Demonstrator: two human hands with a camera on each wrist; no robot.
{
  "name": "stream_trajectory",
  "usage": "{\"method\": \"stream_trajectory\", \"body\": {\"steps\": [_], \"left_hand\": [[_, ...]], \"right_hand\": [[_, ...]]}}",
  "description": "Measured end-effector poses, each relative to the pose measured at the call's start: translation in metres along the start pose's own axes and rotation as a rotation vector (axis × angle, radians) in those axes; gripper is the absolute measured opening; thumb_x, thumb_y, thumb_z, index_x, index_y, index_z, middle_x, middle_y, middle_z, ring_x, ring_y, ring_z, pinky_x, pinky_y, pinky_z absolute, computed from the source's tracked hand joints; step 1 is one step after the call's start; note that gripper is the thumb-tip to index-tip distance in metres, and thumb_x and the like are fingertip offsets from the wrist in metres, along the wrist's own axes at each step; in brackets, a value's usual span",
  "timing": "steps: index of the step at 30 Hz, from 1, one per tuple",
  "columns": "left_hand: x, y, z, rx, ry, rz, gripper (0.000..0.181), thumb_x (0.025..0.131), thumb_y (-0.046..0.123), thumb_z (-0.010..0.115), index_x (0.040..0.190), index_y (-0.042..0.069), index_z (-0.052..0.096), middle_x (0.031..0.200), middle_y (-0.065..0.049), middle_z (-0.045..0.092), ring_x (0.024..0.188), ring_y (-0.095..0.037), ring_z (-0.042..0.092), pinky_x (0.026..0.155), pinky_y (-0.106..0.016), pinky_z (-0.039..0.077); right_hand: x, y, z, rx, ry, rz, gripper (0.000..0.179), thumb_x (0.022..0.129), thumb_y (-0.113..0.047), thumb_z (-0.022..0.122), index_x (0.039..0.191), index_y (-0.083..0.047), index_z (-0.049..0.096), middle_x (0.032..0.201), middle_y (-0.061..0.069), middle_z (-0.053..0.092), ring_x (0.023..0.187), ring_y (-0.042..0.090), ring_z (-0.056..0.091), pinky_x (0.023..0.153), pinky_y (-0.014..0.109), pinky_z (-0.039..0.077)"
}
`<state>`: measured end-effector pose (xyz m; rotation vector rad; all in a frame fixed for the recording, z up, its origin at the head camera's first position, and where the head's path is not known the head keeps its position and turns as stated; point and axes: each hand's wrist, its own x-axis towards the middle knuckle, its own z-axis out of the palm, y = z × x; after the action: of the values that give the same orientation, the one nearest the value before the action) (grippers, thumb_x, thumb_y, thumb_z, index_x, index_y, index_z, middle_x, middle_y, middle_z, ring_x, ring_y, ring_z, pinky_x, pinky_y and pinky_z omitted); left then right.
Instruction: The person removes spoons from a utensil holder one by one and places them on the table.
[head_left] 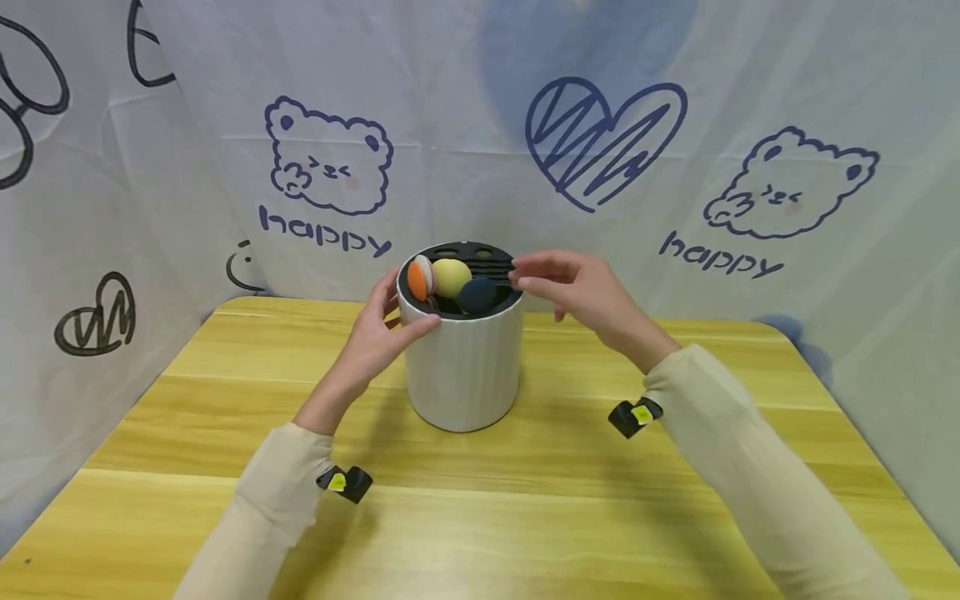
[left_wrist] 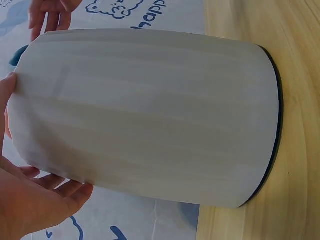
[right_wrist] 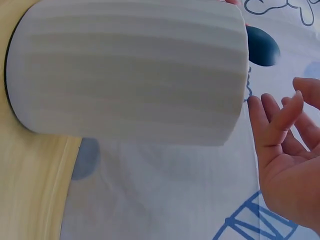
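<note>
A white ribbed cylindrical holder [head_left: 465,367] with a black slotted top [head_left: 487,265] stands upright on the table. My left hand [head_left: 382,321] grips its left side near the rim, thumb across the front and fingers round the side. Three rounded pieces, perhaps makeup sponges, sit in the top: an orange and white one [head_left: 418,281], a yellow one [head_left: 452,277] and a dark blue one [head_left: 477,295]. Beside the right rim is my right hand [head_left: 581,292], fingers loosely bent, with nothing seen in it. In the right wrist view the dark blue piece [right_wrist: 263,46] sticks out past the rim.
The wooden table [head_left: 465,517] has its far edge just behind the holder. A pale cloth [head_left: 465,108] printed with bears, hearts and words hangs behind and at both sides. Each wrist carries a small black camera [head_left: 634,417].
</note>
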<state>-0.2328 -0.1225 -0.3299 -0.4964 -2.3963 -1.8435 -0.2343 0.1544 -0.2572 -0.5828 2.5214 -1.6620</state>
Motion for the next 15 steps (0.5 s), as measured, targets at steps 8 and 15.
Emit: {"method": "stream_trajectory", "body": {"steps": [8, 15], "left_hand": [[0.0, 0.0, 0.001, -0.01, 0.008, -0.012, 0.083, 0.09, 0.024, 0.068, 0.155, 0.012, 0.019, 0.156, -0.009, 0.023, 0.139, -0.029, 0.028, 0.112, -0.045, 0.027], [0.0, -0.001, 0.001, -0.028, 0.009, -0.023, 0.084, 0.089, 0.025, 0.068, 0.155, 0.011, 0.017, 0.157, -0.009, 0.022, 0.14, -0.029, 0.027, 0.113, -0.044, 0.026]], "right_hand": [[0.008, -0.007, 0.011, 0.02, -0.014, -0.006, 0.035, 0.093, -0.017, 0.066, 0.125, -0.005, 0.064, 0.117, 0.006, 0.067, 0.095, 0.021, 0.059, 0.056, 0.026, 0.044], [0.012, -0.012, 0.016, -0.005, -0.054, -0.012, 0.033, 0.092, -0.017, 0.066, 0.123, -0.006, 0.065, 0.116, 0.005, 0.067, 0.097, 0.02, 0.06, 0.064, 0.03, 0.05]]}}
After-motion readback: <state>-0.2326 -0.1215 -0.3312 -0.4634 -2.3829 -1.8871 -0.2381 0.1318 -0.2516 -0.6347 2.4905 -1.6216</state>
